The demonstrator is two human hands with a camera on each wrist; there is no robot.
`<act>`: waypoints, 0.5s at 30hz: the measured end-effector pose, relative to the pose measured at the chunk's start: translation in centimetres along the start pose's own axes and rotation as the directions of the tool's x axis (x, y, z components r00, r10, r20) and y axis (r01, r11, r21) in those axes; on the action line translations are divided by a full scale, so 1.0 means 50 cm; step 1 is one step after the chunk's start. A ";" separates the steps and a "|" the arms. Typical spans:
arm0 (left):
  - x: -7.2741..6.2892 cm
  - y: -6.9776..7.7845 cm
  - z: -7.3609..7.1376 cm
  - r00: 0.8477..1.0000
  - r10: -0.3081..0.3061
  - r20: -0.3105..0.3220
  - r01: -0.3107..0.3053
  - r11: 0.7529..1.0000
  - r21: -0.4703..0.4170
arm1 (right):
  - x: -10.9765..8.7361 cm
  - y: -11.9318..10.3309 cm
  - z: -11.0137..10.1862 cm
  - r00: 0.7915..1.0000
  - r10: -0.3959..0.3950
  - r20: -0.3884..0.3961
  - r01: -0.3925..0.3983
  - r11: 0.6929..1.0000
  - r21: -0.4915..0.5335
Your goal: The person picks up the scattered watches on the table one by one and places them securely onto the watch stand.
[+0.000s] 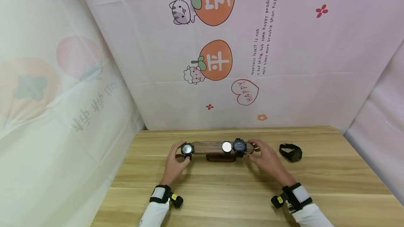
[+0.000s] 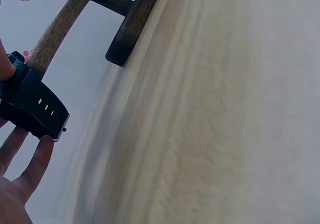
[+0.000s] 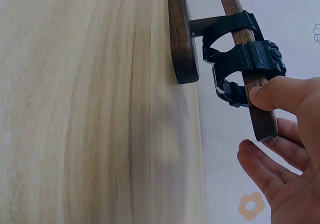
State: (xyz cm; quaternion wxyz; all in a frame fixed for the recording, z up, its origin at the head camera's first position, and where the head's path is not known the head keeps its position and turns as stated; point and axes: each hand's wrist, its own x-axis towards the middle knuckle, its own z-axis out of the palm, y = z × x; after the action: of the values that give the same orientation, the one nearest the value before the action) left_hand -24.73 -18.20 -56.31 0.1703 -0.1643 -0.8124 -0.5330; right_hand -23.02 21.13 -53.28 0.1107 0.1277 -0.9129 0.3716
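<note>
A dark wooden watch stand [image 1: 206, 147] has a horizontal bar raised on a post above its base [image 3: 183, 39]. At the bar's left end, my left hand [image 1: 174, 166] grips a black wristwatch [image 1: 187, 148] with a round pale face, thumb and fingers around it. In the left wrist view its buckled strap [image 2: 42, 106] loops at the bar's end. My right hand [image 1: 269, 159] holds the bar's right end, with the thumb on the wood. Close to that thumb, a black-faced watch [image 1: 240, 145] and a white-faced watch [image 1: 227, 146] hang around the bar.
Another black watch [image 1: 290, 152] lies on the wooden table [image 1: 221, 195], right of my right hand. Behind the table's back edge hangs a printed white cloth [image 1: 164, 104], with more pale cloth along the left and right sides.
</note>
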 end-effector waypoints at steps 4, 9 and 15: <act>0.008 0.005 0.001 1.000 0.012 0.011 -0.012 1.000 -0.010 | 0.000 0.000 -0.001 1.000 0.001 0.002 -0.001 1.000 0.001; 0.017 0.008 0.006 1.000 0.026 0.016 -0.026 1.000 -0.014 | 0.000 0.002 0.000 1.000 0.005 0.004 -0.005 1.000 0.001; 0.025 0.009 0.011 0.999 0.010 0.035 -0.010 1.000 -0.002 | 0.001 0.003 0.000 1.000 0.009 0.000 -0.009 1.000 -0.002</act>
State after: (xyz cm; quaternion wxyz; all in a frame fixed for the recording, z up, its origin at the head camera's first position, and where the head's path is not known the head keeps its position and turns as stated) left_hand -25.71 -17.42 -55.61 0.1585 -0.1780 -0.8140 -0.5297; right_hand -23.13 21.22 -53.34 0.1092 0.1236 -0.9137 0.3713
